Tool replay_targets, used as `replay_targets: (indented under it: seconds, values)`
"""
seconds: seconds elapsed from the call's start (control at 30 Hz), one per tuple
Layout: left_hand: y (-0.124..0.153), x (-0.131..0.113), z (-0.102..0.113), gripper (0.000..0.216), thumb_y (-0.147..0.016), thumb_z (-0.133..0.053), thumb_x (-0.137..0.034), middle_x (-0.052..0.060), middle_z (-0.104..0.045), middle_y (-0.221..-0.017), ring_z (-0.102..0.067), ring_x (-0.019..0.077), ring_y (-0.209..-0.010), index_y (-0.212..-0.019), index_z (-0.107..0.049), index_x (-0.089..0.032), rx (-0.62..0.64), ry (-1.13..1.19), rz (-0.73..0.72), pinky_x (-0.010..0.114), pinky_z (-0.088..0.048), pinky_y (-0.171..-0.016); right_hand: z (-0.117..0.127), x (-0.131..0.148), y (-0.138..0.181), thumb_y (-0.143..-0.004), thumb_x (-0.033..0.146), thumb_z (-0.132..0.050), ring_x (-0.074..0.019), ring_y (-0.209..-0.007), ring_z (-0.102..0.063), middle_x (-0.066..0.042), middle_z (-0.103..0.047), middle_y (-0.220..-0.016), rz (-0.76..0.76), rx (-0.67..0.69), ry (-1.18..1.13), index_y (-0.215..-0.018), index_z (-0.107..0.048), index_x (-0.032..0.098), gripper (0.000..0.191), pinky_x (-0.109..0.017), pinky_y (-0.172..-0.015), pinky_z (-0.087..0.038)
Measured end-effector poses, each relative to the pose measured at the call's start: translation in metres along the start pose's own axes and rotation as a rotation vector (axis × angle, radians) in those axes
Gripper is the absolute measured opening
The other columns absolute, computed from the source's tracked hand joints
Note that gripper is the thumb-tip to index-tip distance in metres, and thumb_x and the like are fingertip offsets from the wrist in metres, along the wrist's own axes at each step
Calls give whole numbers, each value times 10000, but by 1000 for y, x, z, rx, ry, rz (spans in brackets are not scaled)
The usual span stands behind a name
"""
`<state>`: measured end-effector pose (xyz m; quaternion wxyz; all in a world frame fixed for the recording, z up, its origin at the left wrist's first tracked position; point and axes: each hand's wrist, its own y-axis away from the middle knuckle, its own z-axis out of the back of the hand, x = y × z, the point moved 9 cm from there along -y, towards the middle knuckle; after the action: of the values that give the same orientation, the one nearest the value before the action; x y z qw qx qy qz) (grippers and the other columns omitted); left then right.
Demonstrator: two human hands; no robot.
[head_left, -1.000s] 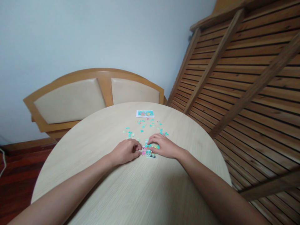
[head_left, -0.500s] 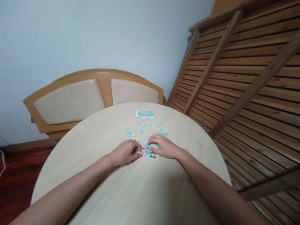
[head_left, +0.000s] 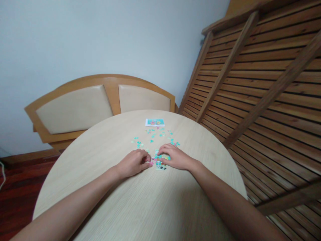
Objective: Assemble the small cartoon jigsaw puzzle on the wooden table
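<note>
A partly joined jigsaw puzzle [head_left: 158, 164], teal with cartoon figures in yellow and white, lies flat on the round table. My right hand [head_left: 175, 156] rests over its right side, fingertips and thumb pressed on it and hiding part of the picture. At the puzzle's left edge, my left hand [head_left: 135, 163] has its thumb and fingers closed around a pink puzzle piece [head_left: 151, 163], partly hidden by the fingertips. Another pinkish bit [head_left: 153, 158] shows beside it, close to the joined part.
Loose teal puzzle pieces [head_left: 151, 141] are scattered beyond my hands, with more at left [head_left: 138, 144] and right. Behind them lies a reference picture [head_left: 154, 122]. A padded headboard [head_left: 75, 110] stands past the pale wooden table [head_left: 105, 207]; a slatted wooden frame [head_left: 250, 100] leans at right.
My left fingers have shifted very slightly at the pink piece. My right hand stays in place on the puzzle.
</note>
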<state>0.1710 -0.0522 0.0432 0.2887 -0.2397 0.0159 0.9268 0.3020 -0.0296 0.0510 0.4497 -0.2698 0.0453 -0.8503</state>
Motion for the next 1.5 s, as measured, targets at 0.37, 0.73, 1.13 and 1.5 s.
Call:
replay_targets:
  seconds: [0.37, 0.73, 1.13, 1.5]
  values:
    - [0, -2, 3, 186, -899, -608, -353, 9, -632, -754, -565, 160, -702, -814, -637, -191, 0, -7, -13, 251, -391, -656, 0, 0, 0, -907, 328, -662, -221, -1052, -599, -71, -673, -1062, 5, -2, -4, -1049, -692, 219, 182, -384, -968, -440]
    - [-1, 52, 38, 238, -914, -578, -384, 73, -710, -964, -635, 219, -863, -992, -688, -189, -233, -135, 159, 311, -462, -762, -1, -2, 1, -908, 345, -664, -223, -1055, -595, -74, -670, -1063, 5, -1, -5, -1050, -694, 217, 194, -389, -968, -444]
    - [-5, 43, 24, 248, -917, -590, -401, 87, -695, -989, -624, 225, -920, -992, -720, -204, -165, -125, 52, 343, -465, -874, 0, -2, 1, -903, 335, -668, -223, -1049, -605, -77, -675, -1066, 5, -1, -4, -1052, -696, 217, 192, -392, -970, -443]
    - [-7, 36, 19, 185, -934, -587, -351, 42, -703, -878, -606, 213, -898, -878, -686, -206, -110, -74, -10, 326, -440, -841, -1, -2, 1, -907, 337, -664, -220, -1053, -603, -75, -675, -1065, 8, 2, -4, -1058, -694, 217, 194, -387, -970, -443]
